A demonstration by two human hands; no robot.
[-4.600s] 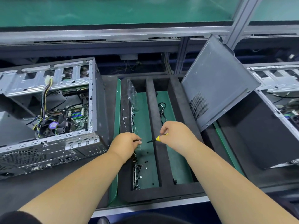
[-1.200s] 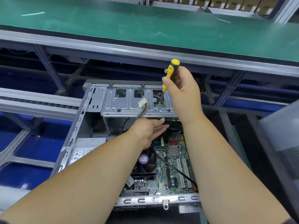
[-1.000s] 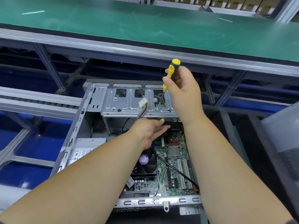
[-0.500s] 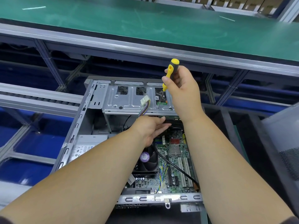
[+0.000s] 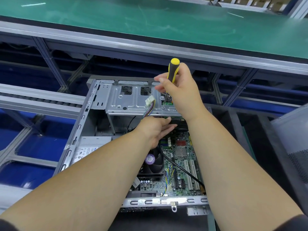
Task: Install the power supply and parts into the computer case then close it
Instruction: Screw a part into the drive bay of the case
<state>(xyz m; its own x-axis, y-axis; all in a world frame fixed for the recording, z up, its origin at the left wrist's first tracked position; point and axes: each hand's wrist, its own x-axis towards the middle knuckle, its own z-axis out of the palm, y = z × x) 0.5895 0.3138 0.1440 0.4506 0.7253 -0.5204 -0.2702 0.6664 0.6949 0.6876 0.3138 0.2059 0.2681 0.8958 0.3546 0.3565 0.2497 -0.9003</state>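
At the bottom of the frame my two bare forearms reach forward over the open grey metal computer case (image 5: 80,125), which lies on its side in the centre with its green motherboard (image 5: 181,165) and black cooling fan (image 5: 153,164) exposed. Toward the lower left of the case sits the grey boxed power supply with a white label (image 5: 86,147), partly hidden behind my left arm. My left hand (image 5: 155,129) is stretched in under the silver drive cage (image 5: 133,100), fingers straight and together — it grips nothing that I can see. Just above it a bundle of coloured wires with a white plug (image 5: 150,101) rises in front of the cage. My right hand (image 5: 181,90) is curled round the yellow-and-black screwdriver (image 5: 172,70), held nearly upright, its tip down on the cage plate. Beyond, across the top of the frame, runs the green-topped workbench (image 5: 150,19).
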